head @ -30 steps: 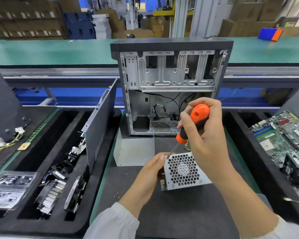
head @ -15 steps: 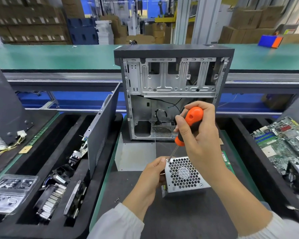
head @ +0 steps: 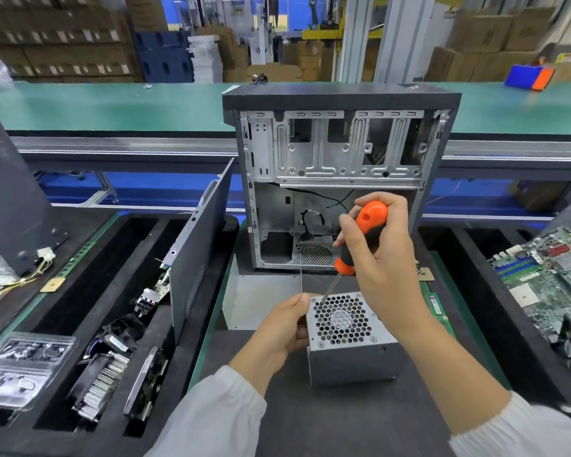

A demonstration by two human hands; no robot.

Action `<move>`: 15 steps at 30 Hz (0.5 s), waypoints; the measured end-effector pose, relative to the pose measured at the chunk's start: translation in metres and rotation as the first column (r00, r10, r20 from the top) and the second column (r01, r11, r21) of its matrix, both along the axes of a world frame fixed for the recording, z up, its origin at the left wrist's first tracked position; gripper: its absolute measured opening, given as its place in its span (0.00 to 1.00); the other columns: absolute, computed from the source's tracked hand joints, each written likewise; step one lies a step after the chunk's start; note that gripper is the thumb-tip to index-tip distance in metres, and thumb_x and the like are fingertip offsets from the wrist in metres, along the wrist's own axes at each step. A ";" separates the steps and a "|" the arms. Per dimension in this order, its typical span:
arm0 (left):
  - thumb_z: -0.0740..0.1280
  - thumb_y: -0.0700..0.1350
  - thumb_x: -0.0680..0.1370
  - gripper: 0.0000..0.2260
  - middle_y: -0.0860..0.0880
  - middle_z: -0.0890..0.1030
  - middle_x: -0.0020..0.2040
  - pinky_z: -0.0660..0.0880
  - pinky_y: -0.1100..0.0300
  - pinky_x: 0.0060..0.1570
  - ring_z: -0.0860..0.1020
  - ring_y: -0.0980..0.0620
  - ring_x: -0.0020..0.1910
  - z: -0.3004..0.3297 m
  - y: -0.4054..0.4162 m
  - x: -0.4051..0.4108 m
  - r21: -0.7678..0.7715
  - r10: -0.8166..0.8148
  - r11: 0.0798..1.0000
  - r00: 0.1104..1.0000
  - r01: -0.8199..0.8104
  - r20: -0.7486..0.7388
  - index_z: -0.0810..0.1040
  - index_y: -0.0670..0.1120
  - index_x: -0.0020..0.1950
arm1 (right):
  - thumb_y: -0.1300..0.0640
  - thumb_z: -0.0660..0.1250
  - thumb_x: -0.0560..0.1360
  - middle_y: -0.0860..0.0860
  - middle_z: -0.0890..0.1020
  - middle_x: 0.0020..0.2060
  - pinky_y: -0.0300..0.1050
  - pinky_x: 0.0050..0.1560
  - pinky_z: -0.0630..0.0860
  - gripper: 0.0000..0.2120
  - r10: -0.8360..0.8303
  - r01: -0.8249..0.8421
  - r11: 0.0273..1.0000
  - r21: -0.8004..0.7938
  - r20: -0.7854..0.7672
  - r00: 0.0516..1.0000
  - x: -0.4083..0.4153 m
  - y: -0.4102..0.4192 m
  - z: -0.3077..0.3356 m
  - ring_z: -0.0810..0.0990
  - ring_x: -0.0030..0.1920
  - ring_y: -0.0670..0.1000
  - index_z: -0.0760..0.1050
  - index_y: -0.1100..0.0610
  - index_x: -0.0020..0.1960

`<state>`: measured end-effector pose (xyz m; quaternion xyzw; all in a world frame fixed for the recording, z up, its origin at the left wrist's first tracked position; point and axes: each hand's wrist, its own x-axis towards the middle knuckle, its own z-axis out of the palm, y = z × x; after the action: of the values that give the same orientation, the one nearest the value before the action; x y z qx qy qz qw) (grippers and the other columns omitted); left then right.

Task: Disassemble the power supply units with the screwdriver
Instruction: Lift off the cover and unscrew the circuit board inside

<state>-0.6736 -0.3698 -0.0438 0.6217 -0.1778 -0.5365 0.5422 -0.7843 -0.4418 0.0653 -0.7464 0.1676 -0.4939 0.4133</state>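
Observation:
A silver power supply unit (head: 350,354) with a honeycomb fan grille on top stands on the black mat in front of me. My left hand (head: 279,328) grips its left side, thumb at the top corner. My right hand (head: 381,258) holds the orange and black screwdriver (head: 360,239) by the handle, tilted, with the tip set on the unit's top left corner.
An open computer case (head: 340,179) stands upright just behind the unit. A loose case panel (head: 195,252) leans at the left beside foam trays (head: 80,291) of fans and heatsinks. A motherboard (head: 548,278) lies at the right, a green RAM stick (head: 434,305) near it.
The view has shifted slightly; both hands stay on the unit and screwdriver, with the tip still at the top left corner. The right hand's grip on the handle has turned a little.

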 end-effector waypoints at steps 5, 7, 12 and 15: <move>0.53 0.48 0.85 0.15 0.45 0.84 0.54 0.79 0.58 0.47 0.82 0.51 0.46 -0.001 0.003 -0.003 -0.032 -0.062 0.998 0.998 0.062 -0.004 0.77 0.45 0.62 | 0.57 0.63 0.79 0.45 0.77 0.40 0.61 0.45 0.77 0.09 0.019 -0.019 1.000 0.001 0.019 1.000 0.006 -0.005 0.000 0.80 0.41 0.52 0.64 0.48 0.55; 0.53 0.47 0.85 0.15 0.43 0.83 0.55 0.79 0.59 0.46 0.81 0.50 0.47 -0.001 0.004 -0.003 -0.048 -0.069 0.996 0.998 0.069 -0.005 0.77 0.44 0.63 | 0.56 0.63 0.79 0.45 0.77 0.40 0.60 0.45 0.77 0.09 0.021 -0.021 1.000 -0.006 0.003 1.000 0.008 -0.005 0.001 0.80 0.41 0.51 0.64 0.47 0.54; 0.54 0.47 0.85 0.15 0.41 0.81 0.60 0.75 0.49 0.59 0.80 0.47 0.52 -0.003 0.005 -0.004 -0.078 -0.097 0.992 0.995 0.097 0.005 0.77 0.43 0.63 | 0.53 0.63 0.79 0.47 0.77 0.40 0.61 0.42 0.77 0.08 0.036 -0.037 0.999 -0.008 -0.008 0.999 0.009 -0.005 0.001 0.79 0.41 0.54 0.64 0.46 0.54; 0.54 0.48 0.85 0.15 0.43 0.82 0.59 0.74 0.49 0.60 0.80 0.47 0.53 -0.005 0.006 -0.004 -0.076 -0.108 0.991 0.994 0.109 0.015 0.77 0.45 0.63 | 0.51 0.63 0.78 0.49 0.76 0.41 0.57 0.45 0.76 0.08 0.018 -0.020 0.998 -0.060 -0.039 0.999 0.009 -0.004 0.004 0.79 0.40 0.55 0.64 0.44 0.53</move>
<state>-0.6779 -0.3639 -0.0488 0.5926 -0.2350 -0.5546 0.5348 -0.7750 -0.4454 0.0693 -0.7694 0.1533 -0.4804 0.3920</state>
